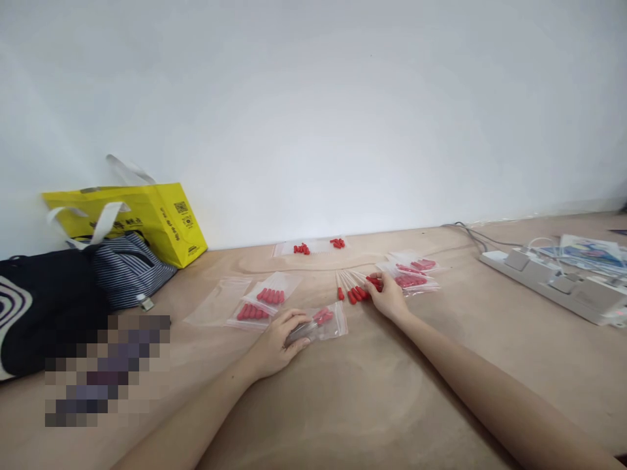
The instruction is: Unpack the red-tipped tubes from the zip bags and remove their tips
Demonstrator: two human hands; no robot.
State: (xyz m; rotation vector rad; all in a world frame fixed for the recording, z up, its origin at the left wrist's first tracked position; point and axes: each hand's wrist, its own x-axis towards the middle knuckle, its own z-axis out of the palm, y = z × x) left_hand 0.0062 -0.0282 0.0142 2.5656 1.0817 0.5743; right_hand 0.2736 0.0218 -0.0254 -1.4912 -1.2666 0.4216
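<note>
My left hand (280, 338) rests on the wooden table (372, 405), fingers curled onto the mouth of a clear zip bag (327, 321) with a few red-tipped pieces inside. My right hand (388, 295) reaches further out, its fingers pinched on one of a fanned row of red-tipped sticks (351, 290) lying loose on the table. Two more filled bags (268, 297) lie to the left beside an empty clear bag (219, 301). Filled bags (413, 274) sit just right of my right hand.
A long clear bag with red pieces (318, 246) lies by the white wall. A yellow tote (142, 219), a striped bag (126, 267) and a black bag (44, 307) sit at the left. A white power strip (553, 284) with cables and printed packets lies at the right.
</note>
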